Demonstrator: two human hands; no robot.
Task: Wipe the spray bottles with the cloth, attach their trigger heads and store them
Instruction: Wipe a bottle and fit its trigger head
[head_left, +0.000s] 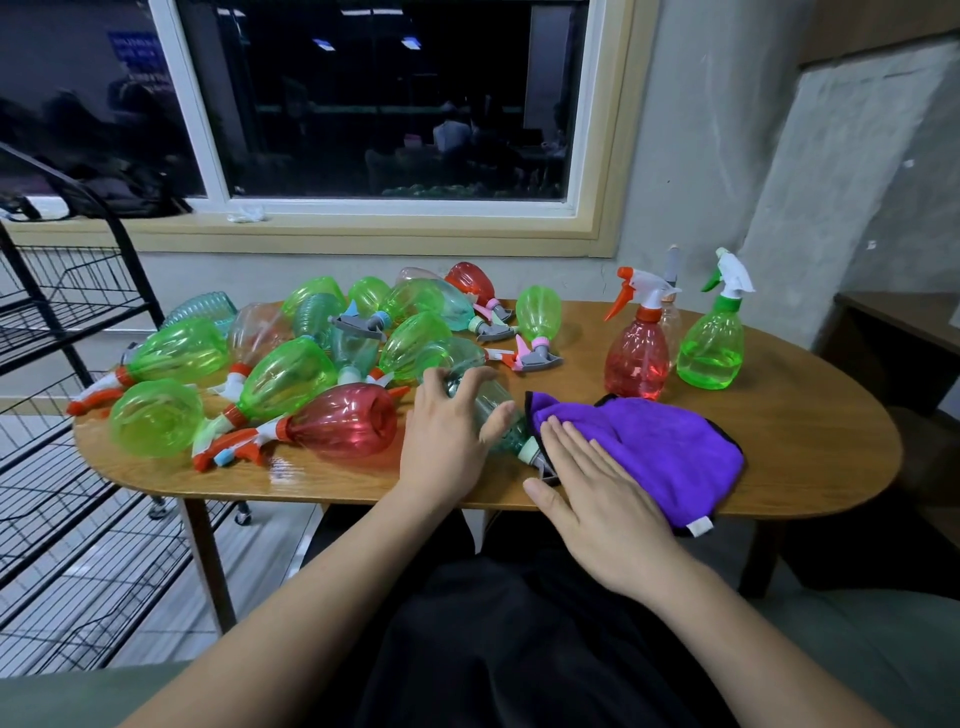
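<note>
From my remote seat I saw the left hand stretched forward with its forearm low, the fingers spread and curled over a pale teal bottle that lay on its side just left of the purple cloth. The thumb rested along the side nearest the cloth. The bottle's cream collar pointed at the cloth's near left corner, and its trigger head was mostly hidden there. The right hand lay palm down on the cloth's near edge, fingers straight and close together, gripping nothing. The cloth sat spread on an oval wooden table. Left of the cloth was a heap of bottles on their sides, mostly green, with one red bottle closest to the left hand. Behind the cloth stood two upright bottles with heads fitted, an upright red bottle and an upright green bottle. Far left of the cloth stood a black wire rack; beyond the cloth, a dark window was set in a grey wall.
</note>
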